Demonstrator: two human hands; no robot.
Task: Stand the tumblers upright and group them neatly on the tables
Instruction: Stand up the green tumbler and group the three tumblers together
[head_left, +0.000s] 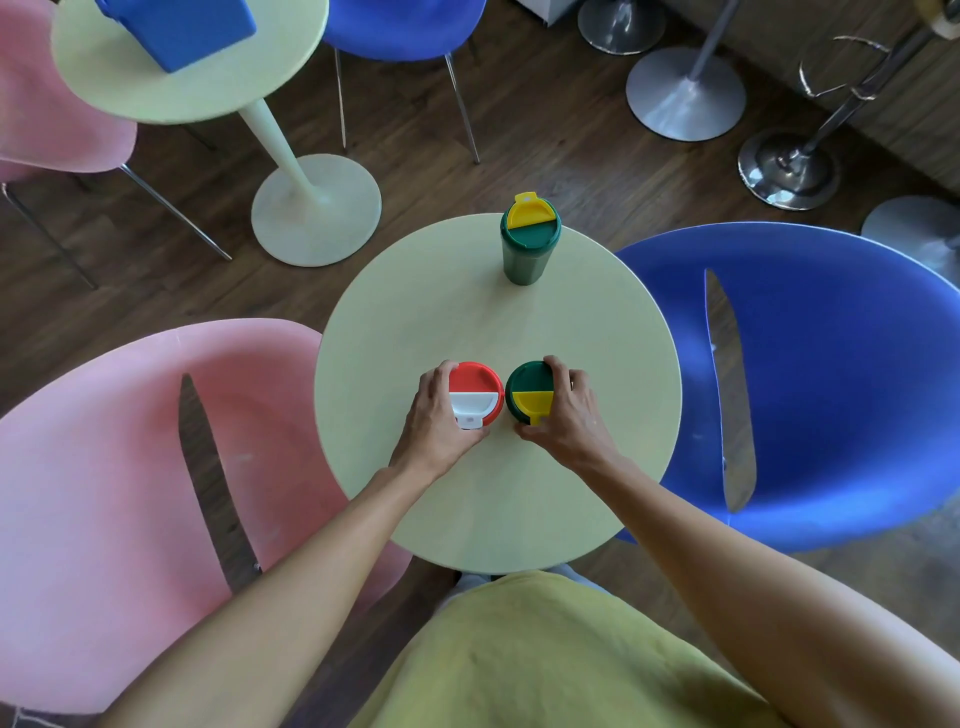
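Upright, red tumbler white-flapped; green tumbler yellow-flapped, seemingly touching.

Round pale-green table, 3 upright tumblers on it

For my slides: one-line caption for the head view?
Left hand grips a red-lidded tumbler, right hand a green-lidded tumbler, together on a round pale-yellow table; a third tumbler stands apart.

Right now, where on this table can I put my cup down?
The table is bare in the middle, between the far green tumbler and the held pair, and along both sides. It is crowded where the left hand grips the red tumbler and the right hand grips the near green tumbler.
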